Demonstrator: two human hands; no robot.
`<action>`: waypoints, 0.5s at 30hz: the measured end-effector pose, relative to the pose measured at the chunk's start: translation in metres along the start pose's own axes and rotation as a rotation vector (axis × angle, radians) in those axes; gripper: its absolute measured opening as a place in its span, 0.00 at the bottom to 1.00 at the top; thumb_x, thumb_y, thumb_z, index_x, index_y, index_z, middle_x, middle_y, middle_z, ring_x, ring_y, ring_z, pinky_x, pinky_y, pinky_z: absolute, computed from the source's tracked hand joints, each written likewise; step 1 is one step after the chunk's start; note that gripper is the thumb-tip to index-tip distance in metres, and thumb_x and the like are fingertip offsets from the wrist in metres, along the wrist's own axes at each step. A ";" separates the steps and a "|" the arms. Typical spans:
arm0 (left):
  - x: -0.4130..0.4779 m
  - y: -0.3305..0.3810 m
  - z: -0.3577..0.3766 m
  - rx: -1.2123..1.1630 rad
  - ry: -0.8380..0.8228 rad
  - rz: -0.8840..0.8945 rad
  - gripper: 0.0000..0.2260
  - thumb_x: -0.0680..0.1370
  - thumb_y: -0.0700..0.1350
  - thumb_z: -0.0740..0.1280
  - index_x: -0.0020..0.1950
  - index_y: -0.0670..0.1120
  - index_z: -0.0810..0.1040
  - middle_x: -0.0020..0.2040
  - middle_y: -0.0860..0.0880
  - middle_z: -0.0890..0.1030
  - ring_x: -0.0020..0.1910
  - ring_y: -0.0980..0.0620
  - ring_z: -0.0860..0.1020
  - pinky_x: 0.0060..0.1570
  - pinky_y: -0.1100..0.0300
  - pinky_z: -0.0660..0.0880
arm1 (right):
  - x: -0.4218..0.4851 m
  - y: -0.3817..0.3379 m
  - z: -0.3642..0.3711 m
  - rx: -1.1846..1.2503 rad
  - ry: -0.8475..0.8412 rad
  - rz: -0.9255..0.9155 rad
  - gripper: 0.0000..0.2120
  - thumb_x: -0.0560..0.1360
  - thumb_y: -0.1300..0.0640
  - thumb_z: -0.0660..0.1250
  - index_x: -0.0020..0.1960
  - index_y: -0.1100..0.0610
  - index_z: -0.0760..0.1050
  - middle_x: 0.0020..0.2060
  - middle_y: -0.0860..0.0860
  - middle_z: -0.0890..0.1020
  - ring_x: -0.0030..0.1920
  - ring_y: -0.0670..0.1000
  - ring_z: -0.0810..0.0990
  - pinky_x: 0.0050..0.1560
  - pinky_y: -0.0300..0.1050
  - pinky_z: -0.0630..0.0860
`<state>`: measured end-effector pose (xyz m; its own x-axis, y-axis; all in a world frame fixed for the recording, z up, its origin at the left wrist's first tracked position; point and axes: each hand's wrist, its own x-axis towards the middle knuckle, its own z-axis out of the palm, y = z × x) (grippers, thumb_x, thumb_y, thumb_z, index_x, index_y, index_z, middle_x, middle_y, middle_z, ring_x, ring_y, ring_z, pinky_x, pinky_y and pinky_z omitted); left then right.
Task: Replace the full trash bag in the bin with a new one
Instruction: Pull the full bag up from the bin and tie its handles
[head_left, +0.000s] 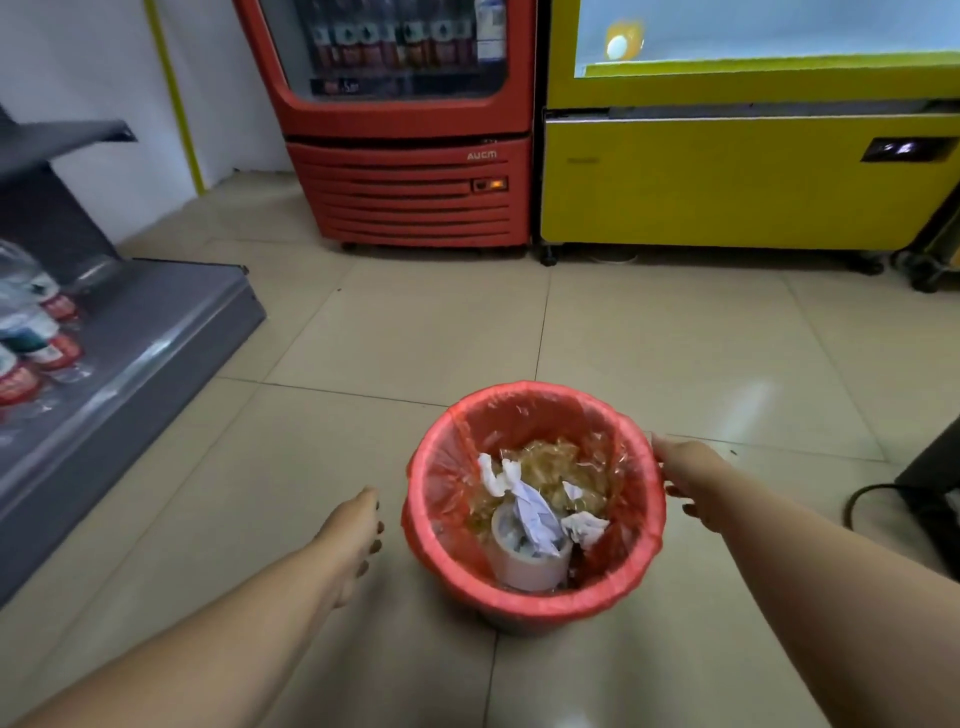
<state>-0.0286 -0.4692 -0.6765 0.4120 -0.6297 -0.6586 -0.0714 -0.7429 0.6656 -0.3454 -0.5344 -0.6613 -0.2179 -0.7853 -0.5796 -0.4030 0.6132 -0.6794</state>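
I see one round bin (511, 621) standing on the glossy beige tiled floor (415, 332), lined with a thin, wrinkled red trash bag (441, 467) folded over its rim. Inside lie crumpled white papers (535, 512), one tape roll (530, 564) and crinkled clear film. My left hand (358, 540) is released, just beside the bag. My right hand (691, 480) is open, fingers at the rim. The red cooler (415, 197) reads "AUCM".
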 end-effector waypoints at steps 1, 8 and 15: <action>-0.002 -0.004 0.001 -0.017 -0.023 -0.033 0.18 0.80 0.53 0.51 0.61 0.45 0.71 0.52 0.44 0.77 0.49 0.45 0.74 0.51 0.55 0.67 | 0.001 0.005 0.002 0.054 -0.021 0.044 0.23 0.77 0.41 0.58 0.55 0.60 0.77 0.53 0.55 0.79 0.51 0.57 0.76 0.45 0.44 0.70; -0.005 -0.018 0.008 -0.049 -0.179 -0.100 0.22 0.80 0.58 0.46 0.53 0.48 0.75 0.48 0.46 0.79 0.45 0.48 0.75 0.43 0.58 0.67 | 0.016 0.023 0.010 0.236 -0.075 0.147 0.21 0.67 0.39 0.65 0.44 0.57 0.79 0.48 0.54 0.82 0.53 0.59 0.79 0.62 0.55 0.73; -0.019 -0.024 0.019 -0.131 -0.268 -0.063 0.20 0.79 0.58 0.52 0.41 0.48 0.78 0.38 0.47 0.81 0.43 0.47 0.78 0.55 0.52 0.70 | 0.016 0.016 0.010 0.243 -0.077 0.169 0.12 0.76 0.58 0.57 0.45 0.59 0.79 0.41 0.56 0.82 0.42 0.57 0.78 0.55 0.53 0.74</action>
<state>-0.0521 -0.4433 -0.6866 0.1560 -0.6339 -0.7575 0.0713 -0.7577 0.6487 -0.3462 -0.5360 -0.6862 -0.1922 -0.6672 -0.7197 -0.1399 0.7445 -0.6528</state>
